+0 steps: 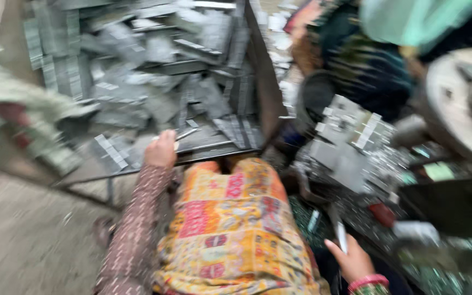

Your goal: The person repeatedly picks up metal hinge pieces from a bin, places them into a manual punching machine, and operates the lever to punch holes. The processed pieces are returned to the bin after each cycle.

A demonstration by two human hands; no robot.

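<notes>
Many grey pieces: we see a heap of flat grey metal strips (154, 71) filling the upper left and upper middle of the frame; the blur hides their exact shape.
Tray: the heap lies in a big, shallow dark tray (260, 82) whose right wall runs down the upper middle and whose front rim crosses the frame just above our lap.
Cloth: our orange patterned cloth (230, 229) covers the lap in the lower middle, touching the tray's front rim.
Second pile: right of centre we see a smaller cluster of pale grey blocks (348, 145) resting on a dark, glittering surface strewn with tiny metal bits.
Other person: a seated figure in dark green patterned clothing (367, 60) and a pale green shawl fills the upper right.
Round part: a pale, disc-shaped object (457, 104) sits at the right edge; we cannot tell what it is.
Left hand: our left hand (161, 148), in a brown patterned sleeve, rests on the tray's front rim at centre left, fingers curled over the edge, touching a thin light rod (184, 134) among the strips; whether it grips the rod we cannot tell.
Right hand: our right hand (350, 261), with red and green bangles at the wrist, is at the lower right, thumb and fingers closed on a thin silvery tool (341, 235) pointing up toward the second pile.
</notes>
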